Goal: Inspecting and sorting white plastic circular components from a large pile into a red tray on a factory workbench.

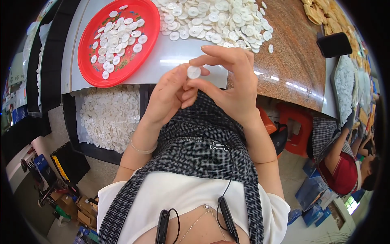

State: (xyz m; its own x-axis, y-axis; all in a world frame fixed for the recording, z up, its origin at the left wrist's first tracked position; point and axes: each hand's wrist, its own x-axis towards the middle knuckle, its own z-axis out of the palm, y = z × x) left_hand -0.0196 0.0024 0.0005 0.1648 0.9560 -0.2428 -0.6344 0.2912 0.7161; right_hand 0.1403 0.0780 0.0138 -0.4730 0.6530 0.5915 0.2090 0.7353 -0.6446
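A small, round, white plastic-looking disc (193, 72) is pinched by the left hand (170, 89) above the glossy grey tabletop (166, 51). The right hand (237, 83) is curved half-open around it, contact uncertain. Close handling seems in hand; next, a steady rim grip is probably needed.

Room to pass, reckoned from the right hand (239, 87): free air over brown tabletop (294, 75) at 3 o'clock; obstructed by left hand (168, 93) at 9, red tray (130, 65) at 10, heaped white discs (219, 20) at 12, black phone (334, 44) at 2.
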